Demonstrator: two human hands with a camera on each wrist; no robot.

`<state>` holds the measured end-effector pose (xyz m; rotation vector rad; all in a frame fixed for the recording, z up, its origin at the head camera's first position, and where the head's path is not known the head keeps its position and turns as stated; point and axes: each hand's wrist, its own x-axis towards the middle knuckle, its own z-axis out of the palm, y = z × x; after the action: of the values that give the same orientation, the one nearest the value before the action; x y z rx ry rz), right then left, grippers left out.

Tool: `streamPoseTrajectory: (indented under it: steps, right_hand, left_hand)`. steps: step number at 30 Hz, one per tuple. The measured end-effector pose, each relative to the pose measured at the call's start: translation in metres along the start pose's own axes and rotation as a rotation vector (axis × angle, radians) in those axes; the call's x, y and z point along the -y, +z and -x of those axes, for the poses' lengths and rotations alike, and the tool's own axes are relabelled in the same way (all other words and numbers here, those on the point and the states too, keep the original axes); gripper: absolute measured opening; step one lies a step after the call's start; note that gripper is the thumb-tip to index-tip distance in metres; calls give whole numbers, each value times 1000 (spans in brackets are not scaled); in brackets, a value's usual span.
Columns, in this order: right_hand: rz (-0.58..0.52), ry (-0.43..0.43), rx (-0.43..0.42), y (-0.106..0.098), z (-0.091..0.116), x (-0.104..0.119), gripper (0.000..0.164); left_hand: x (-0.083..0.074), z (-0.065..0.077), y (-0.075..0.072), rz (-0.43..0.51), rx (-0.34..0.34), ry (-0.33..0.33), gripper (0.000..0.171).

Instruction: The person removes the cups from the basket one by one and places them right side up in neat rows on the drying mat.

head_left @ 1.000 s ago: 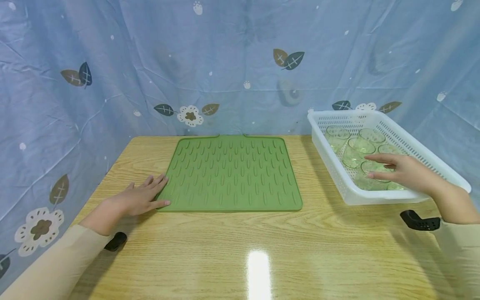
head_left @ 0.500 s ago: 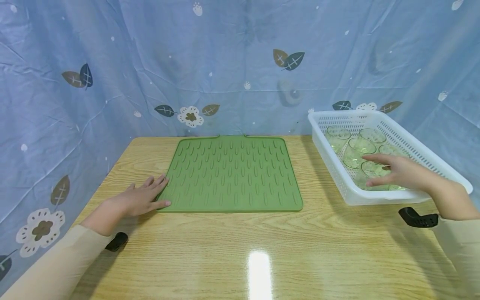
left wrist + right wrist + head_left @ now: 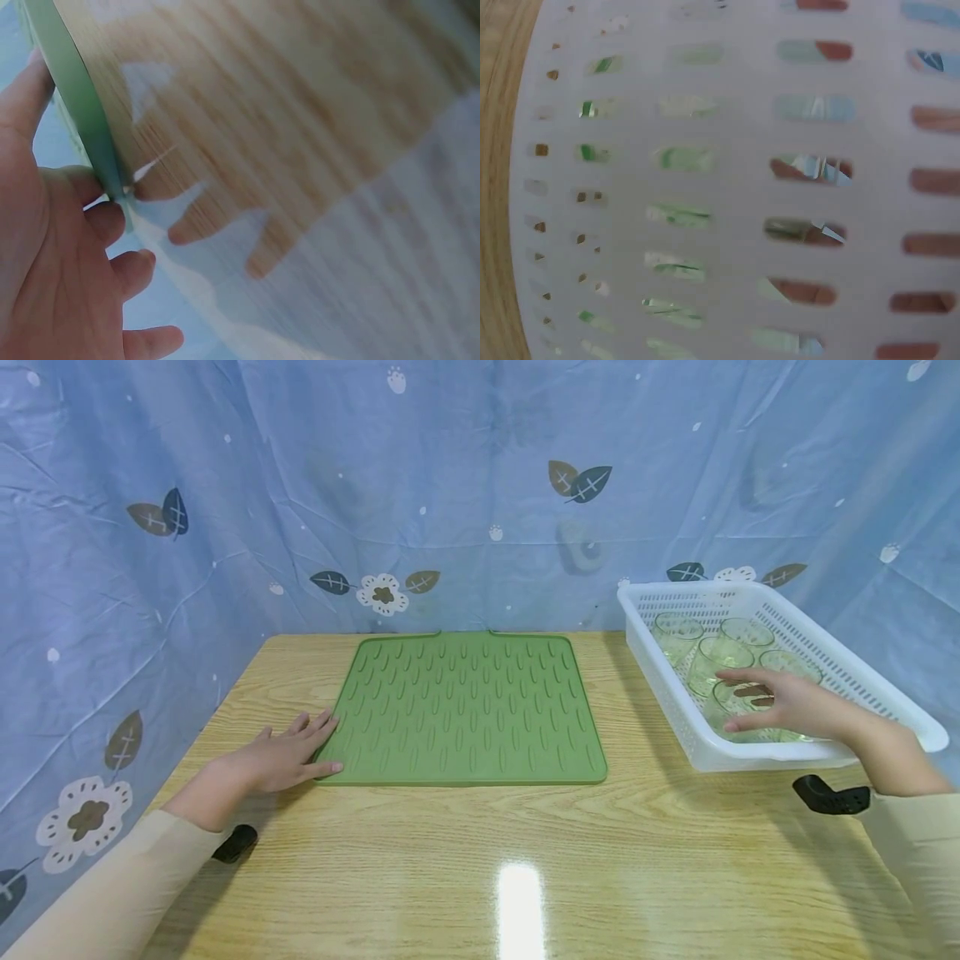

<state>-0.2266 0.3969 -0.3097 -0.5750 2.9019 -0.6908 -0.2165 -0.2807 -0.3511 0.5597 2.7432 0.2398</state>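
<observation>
A green ribbed drying mat [image 3: 465,710] lies flat on the table. My left hand [image 3: 273,760] rests at its left edge with the fingers spread and fairly straight; in the left wrist view the left hand [image 3: 60,247] touches the side of the mat [image 3: 82,97]. At the right, my right hand [image 3: 813,706] reaches into a white plastic basket [image 3: 671,693]. Its thumb and fingers curve round the nearest clear drinking glass [image 3: 738,708]. Several similar glasses, such as the one behind it [image 3: 720,664], stand in the basket. From the right wrist, only the slotted basket wall [image 3: 739,135] shows clearly.
The wooden table [image 3: 420,860] spreads in front of the mat, with a bright light reflection on it. A blue patterned curtain [image 3: 465,485] hangs close behind and at both sides. The basket's raised rim surrounds the glasses.
My right hand has moved slightly left and closed its thumb and fingers round the near glass, which has shifted a little left. The left hand has stayed at the mat's edge.
</observation>
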Motion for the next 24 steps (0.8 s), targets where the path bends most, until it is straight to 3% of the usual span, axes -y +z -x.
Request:
streamPoseTrajectory:
  steps: [12,24]
  right_hand:
    - [-197,29,169,1,-3,-9,92]
    - [-306,43,164,4,-2,-15,83]
  left_hand:
    - [1,0,1,-33,-20,12,94]
    - [1,-1,1,-24,-3,4,94]
